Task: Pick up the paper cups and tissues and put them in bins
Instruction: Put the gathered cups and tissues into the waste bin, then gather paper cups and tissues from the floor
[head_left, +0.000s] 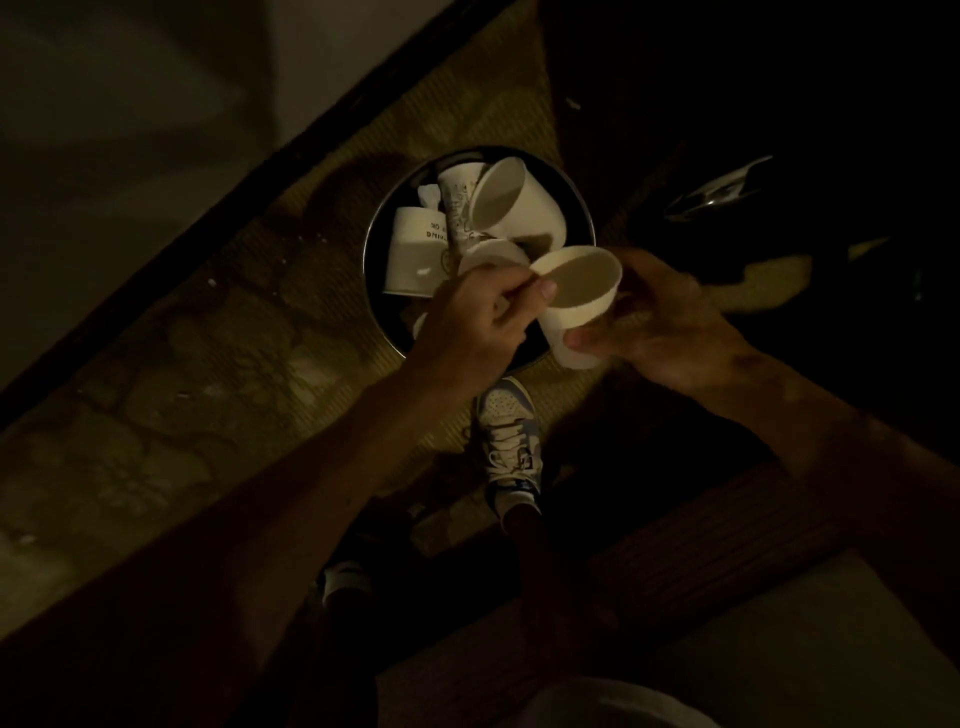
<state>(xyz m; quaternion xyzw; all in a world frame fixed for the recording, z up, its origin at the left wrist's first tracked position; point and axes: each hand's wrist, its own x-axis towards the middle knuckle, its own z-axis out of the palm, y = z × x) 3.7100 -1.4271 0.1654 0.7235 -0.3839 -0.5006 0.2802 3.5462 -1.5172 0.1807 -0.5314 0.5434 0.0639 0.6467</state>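
Left hand (470, 325), right hand (667, 325) grip cup (576, 296) over bin (370, 249).

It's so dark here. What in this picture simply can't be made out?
Head view, all of it dim:
- Bin: near rim and bottom hidden by the left hand and the piled cups.
- Right hand: its fingers mostly hidden behind the held cup.
- Printed cup: lettering too shadowed to read.
- Pale scrap among the cups: tissue or not, unclear.
- Shiny thing at upper right: lost in darkness.
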